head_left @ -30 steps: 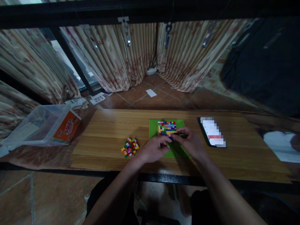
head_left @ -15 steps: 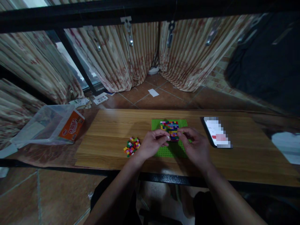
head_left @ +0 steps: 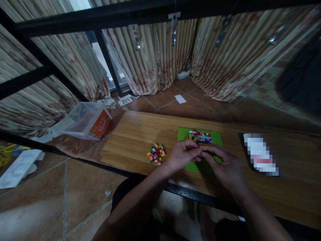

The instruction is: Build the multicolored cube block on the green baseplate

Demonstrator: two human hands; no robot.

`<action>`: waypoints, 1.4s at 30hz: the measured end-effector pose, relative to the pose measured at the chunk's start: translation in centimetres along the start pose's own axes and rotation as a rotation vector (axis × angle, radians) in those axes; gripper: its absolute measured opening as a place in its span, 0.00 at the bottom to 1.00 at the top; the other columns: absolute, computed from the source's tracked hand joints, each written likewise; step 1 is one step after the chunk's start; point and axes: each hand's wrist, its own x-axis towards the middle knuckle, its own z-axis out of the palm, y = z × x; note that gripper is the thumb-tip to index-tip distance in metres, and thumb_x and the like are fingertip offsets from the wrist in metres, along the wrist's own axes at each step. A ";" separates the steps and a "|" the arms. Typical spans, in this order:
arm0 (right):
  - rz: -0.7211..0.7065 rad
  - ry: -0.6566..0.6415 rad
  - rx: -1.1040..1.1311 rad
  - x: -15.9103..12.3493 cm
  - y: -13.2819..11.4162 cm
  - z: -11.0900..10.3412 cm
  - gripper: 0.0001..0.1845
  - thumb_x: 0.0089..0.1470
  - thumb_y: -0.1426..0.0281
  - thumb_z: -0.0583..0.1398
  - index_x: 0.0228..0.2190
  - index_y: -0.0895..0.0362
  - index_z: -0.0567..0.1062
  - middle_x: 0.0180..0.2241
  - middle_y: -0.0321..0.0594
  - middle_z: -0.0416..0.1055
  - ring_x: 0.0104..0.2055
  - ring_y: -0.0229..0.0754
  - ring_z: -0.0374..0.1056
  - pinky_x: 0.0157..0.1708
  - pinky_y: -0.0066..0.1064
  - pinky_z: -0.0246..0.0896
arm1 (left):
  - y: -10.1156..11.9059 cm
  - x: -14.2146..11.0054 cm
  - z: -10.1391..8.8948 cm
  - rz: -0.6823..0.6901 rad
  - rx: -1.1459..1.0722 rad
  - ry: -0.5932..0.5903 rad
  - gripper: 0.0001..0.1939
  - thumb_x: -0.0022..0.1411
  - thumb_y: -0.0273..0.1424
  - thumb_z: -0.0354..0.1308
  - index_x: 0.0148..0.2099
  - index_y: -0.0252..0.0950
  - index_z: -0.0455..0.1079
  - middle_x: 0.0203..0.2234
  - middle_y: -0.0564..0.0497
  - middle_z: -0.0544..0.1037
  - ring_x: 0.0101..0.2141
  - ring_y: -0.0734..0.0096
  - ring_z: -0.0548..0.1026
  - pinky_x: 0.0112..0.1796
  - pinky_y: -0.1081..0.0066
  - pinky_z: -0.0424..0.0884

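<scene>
A green baseplate lies on the wooden table, with a block of many-coloured small bricks built on its far part. My left hand and my right hand meet over the plate's near half, fingertips pinched together. Whatever they pinch is too small and dark to make out. A loose heap of coloured bricks sits just left of my left hand.
A phone lies on the table to the right. A clear plastic bag with an orange box rests at the table's left end. Curtains and a black metal frame stand behind; tiled floor lies beyond and below.
My head has turned left, so everything shifted right in view. Both hands stayed together over the baseplate, drawing a little nearer to me.
</scene>
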 end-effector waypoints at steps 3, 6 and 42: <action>0.017 -0.003 0.029 0.0 -0.1 0.0 0.11 0.57 0.59 0.59 0.38 0.48 0.79 0.41 0.38 0.78 0.44 0.48 0.74 0.45 0.41 0.69 | 0.2 0.0 -0.1 0.012 -0.010 0.000 0.19 0.51 0.42 0.68 0.33 0.32 0.69 0.22 0.54 0.74 0.23 0.78 0.74 0.28 0.76 0.68; 0.057 0.016 0.066 0.0 -0.2 0.2 0.11 0.56 0.59 0.60 0.38 0.48 0.79 0.41 0.38 0.79 0.43 0.47 0.74 0.43 0.40 0.70 | 0.5 -0.1 -0.1 0.054 0.017 -0.011 0.18 0.53 0.42 0.66 0.33 0.32 0.70 0.23 0.54 0.74 0.23 0.79 0.73 0.28 0.77 0.68; 0.033 0.157 0.071 0.0 -0.7 1.0 0.05 0.53 0.66 0.62 0.35 0.52 0.74 0.31 0.35 0.77 0.31 0.39 0.73 0.34 0.31 0.68 | -0.1 0.1 -0.2 0.087 0.116 -0.008 0.13 0.54 0.38 0.64 0.33 0.31 0.72 0.24 0.54 0.73 0.24 0.78 0.70 0.29 0.75 0.66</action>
